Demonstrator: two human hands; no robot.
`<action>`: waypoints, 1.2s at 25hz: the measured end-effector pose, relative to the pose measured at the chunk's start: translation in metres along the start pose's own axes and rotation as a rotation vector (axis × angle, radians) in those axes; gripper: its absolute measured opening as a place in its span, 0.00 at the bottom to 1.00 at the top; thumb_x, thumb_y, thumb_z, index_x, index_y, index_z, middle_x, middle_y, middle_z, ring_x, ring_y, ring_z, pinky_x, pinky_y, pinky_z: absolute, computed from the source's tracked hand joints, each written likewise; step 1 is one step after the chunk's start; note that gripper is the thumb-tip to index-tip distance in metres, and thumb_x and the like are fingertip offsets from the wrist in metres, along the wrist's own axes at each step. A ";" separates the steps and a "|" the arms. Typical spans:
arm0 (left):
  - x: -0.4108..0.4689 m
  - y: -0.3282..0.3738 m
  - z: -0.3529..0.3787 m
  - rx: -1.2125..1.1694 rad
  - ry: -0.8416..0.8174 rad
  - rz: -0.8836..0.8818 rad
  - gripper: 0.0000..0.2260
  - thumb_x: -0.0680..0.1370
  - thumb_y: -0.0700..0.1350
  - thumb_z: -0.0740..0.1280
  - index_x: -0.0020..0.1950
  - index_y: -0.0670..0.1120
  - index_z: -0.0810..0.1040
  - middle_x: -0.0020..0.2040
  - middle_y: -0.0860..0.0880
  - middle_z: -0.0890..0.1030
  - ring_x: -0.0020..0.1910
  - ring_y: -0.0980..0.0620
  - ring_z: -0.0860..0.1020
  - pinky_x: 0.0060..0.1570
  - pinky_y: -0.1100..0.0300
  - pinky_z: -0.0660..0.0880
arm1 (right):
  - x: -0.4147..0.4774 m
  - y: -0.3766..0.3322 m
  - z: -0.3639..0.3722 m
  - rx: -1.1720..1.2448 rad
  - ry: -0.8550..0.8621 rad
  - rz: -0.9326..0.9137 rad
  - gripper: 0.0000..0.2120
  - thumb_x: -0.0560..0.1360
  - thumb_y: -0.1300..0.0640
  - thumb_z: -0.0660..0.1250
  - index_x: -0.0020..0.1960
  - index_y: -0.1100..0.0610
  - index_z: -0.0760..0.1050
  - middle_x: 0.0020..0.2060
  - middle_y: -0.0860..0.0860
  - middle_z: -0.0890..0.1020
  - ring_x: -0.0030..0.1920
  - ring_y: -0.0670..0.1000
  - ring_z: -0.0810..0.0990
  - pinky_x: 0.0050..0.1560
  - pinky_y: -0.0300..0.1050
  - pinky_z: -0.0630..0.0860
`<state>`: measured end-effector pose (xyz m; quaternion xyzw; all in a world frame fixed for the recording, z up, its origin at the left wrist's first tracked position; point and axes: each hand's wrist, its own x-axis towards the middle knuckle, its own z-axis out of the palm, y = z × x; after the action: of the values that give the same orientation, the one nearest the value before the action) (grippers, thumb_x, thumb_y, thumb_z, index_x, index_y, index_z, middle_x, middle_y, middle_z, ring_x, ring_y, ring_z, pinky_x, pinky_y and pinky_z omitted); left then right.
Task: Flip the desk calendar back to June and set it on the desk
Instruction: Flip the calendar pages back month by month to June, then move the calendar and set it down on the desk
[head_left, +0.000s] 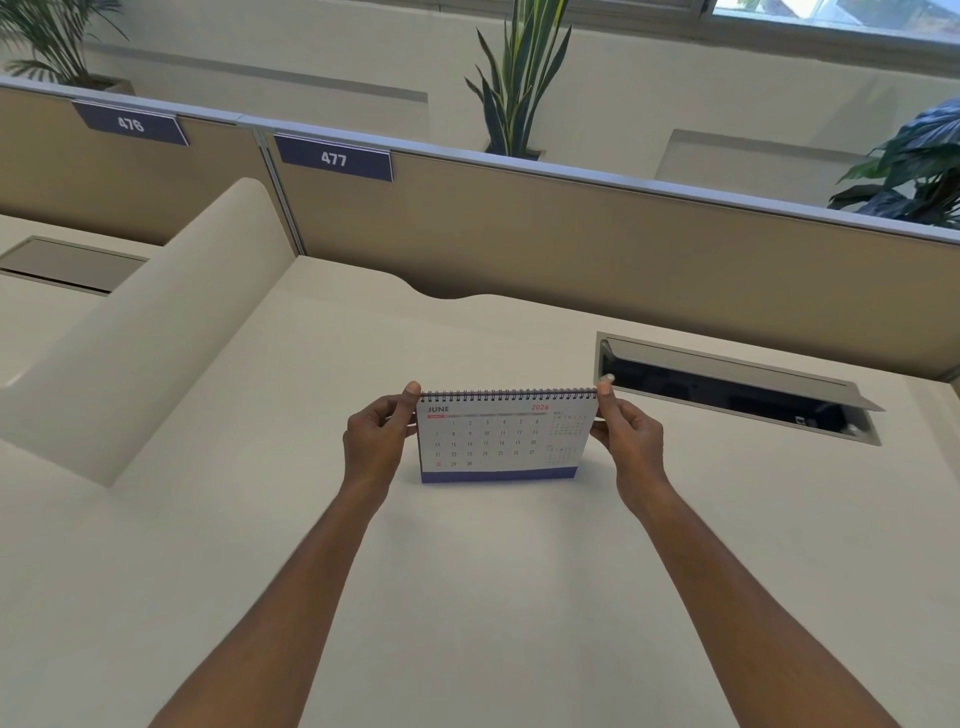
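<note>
Both hands on the desk calendar, one per top corner. My left hand pinches the left end of the spiral binding, thumb and forefinger closed on it, the other fingers curled behind. My right hand does the same on the right end, fingertips up at the coil. Calendar is upright and faces me, mid-desk, page showing JUNE 2026, with small month grids down its right side and a blue strip along the bottom. Its bottom edge is at the desk surface; can't tell if it's touching or just above it. Just far-right of the calendar is an open cable hatch set in the desktop, lid tilted up, dark inside. A beige partition runs along the far edge, carrying a blue tag 477 and, further left, a tag 476. A rounded divider rises on the left, between me and the next desk. Plants stand beyond the partition
</note>
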<state>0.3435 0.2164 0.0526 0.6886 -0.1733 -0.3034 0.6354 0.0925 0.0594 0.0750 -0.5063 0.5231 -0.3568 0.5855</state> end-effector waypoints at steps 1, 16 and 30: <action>0.000 0.000 0.000 0.011 -0.006 0.000 0.24 0.74 0.68 0.71 0.45 0.48 0.89 0.46 0.49 0.90 0.48 0.48 0.87 0.57 0.52 0.84 | 0.000 0.000 -0.001 0.000 -0.018 -0.002 0.24 0.79 0.38 0.65 0.55 0.58 0.86 0.51 0.52 0.89 0.56 0.56 0.85 0.62 0.53 0.81; -0.031 -0.032 0.003 0.210 -0.017 0.013 0.29 0.80 0.31 0.62 0.69 0.62 0.81 0.63 0.61 0.85 0.64 0.59 0.82 0.67 0.57 0.78 | -0.005 0.038 -0.007 -0.181 -0.144 -0.027 0.31 0.79 0.74 0.60 0.66 0.40 0.76 0.57 0.35 0.83 0.59 0.39 0.82 0.54 0.39 0.83; -0.021 -0.019 0.005 0.291 -0.114 0.050 0.38 0.75 0.32 0.60 0.81 0.62 0.65 0.61 0.71 0.79 0.61 0.64 0.79 0.48 0.80 0.72 | 0.011 0.039 0.022 -0.235 -0.163 -0.044 0.36 0.76 0.76 0.59 0.76 0.47 0.69 0.58 0.37 0.80 0.59 0.40 0.79 0.49 0.30 0.80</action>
<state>0.3217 0.2279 0.0380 0.7505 -0.2684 -0.2976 0.5254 0.1116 0.0632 0.0336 -0.6100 0.5006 -0.2637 0.5547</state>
